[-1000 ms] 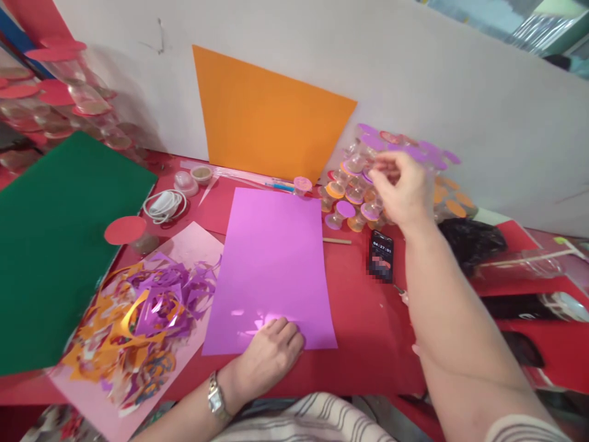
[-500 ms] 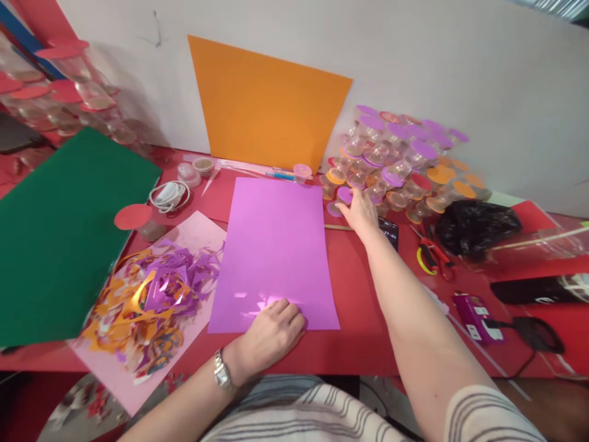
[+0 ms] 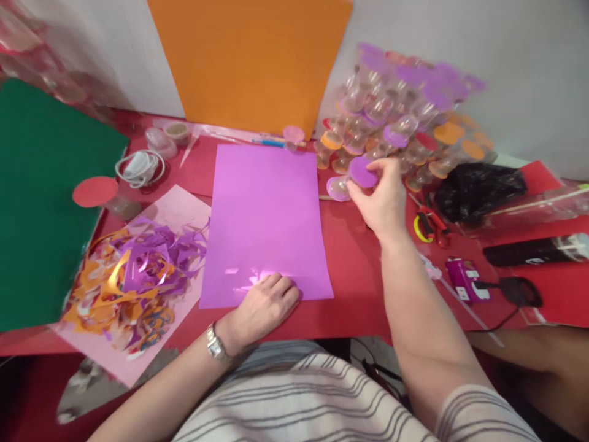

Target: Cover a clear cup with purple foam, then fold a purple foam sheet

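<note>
My right hand [image 3: 384,196] is closed, thumb and fingers pinching the purple round end of a clear hourglass [image 3: 339,188]. The hourglass lies tilted sideways, its other purple disc to the left. My left hand [image 3: 269,301] rests, fingers curled, on the lower edge of a purple sheet [image 3: 267,215]; whatever may be under the fingers is hidden. Behind my right hand are stacked several similar hourglasses [image 3: 400,132] with purple, orange and red discs. A small pink-topped one [image 3: 293,136] stands behind the sheet.
Purple and orange scraps [image 3: 147,264] cover a pink sheet [image 3: 172,205] at left, beside a green board [image 3: 41,245]. A red-topped hourglass [image 3: 124,207] and coiled white cable [image 3: 140,169] lie nearby. Red-handled pliers [image 3: 439,230], a black bag [image 3: 478,190] and a purple box [image 3: 467,279] sit right.
My right hand has drawn the purple-ended hourglass away from the pile, tipping it. My left hand stays on the sheet. The view has tilted downward.
</note>
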Motion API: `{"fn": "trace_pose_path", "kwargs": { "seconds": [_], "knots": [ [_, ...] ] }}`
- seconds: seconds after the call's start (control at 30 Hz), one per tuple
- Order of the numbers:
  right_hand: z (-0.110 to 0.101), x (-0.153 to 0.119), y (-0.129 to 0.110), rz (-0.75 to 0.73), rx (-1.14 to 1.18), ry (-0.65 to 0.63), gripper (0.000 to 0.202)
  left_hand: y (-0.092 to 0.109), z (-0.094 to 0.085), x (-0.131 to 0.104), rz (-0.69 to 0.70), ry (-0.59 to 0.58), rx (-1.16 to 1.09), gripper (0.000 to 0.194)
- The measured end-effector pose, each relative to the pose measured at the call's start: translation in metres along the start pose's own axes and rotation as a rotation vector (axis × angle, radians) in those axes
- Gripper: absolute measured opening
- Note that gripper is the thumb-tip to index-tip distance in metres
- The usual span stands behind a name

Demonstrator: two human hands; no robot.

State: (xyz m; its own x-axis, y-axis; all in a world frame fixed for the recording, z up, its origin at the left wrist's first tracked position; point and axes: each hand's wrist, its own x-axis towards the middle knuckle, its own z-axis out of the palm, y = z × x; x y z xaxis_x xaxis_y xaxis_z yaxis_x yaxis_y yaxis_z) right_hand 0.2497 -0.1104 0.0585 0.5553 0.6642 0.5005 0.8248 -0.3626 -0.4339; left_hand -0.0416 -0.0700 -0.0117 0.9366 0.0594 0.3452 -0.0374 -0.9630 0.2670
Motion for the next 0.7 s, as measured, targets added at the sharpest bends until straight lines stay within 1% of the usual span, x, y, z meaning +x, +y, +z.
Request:
{"fn": "trace_pose_path", "kwargs": {
  "seconds": [0.07,0.13,0.23,0.3,0.37,0.43,0.57,0.7],
  "knots": [
    [-0.014,-0.029,-0.004,0.04,0.135,-0.06,0.042,0.0,-0.001,0.001,0.0,-0.018,-0.012,0.017],
    [-0.023,-0.06,-0.008,0.095,0.275,-0.129,0.041,0.0,-0.002,0.001,-0.004,-0.027,-0.02,0.016],
    [-0.028,-0.102,-0.014,0.141,0.389,-0.224,0.04,0.0,-0.002,0.003,-0.015,-0.041,-0.024,0.019],
    [-0.028,-0.121,-0.017,0.139,0.425,-0.271,0.04,0.0,-0.002,0.003,-0.013,-0.046,-0.024,0.02],
    [-0.028,-0.133,-0.02,0.113,0.438,-0.312,0.039,0.0,-0.002,0.003,-0.009,-0.04,-0.023,0.02],
    [-0.028,-0.138,-0.023,0.07,0.445,-0.349,0.039,-0.001,-0.002,0.002,-0.007,-0.034,-0.027,0.02],
    [-0.032,-0.141,-0.027,-0.024,0.443,-0.419,0.039,-0.001,-0.003,0.003,-0.006,-0.044,-0.038,0.021],
    [-0.034,-0.142,-0.029,-0.098,0.424,-0.438,0.04,-0.001,-0.001,0.003,-0.001,-0.031,-0.041,0.02]
  ]
}}
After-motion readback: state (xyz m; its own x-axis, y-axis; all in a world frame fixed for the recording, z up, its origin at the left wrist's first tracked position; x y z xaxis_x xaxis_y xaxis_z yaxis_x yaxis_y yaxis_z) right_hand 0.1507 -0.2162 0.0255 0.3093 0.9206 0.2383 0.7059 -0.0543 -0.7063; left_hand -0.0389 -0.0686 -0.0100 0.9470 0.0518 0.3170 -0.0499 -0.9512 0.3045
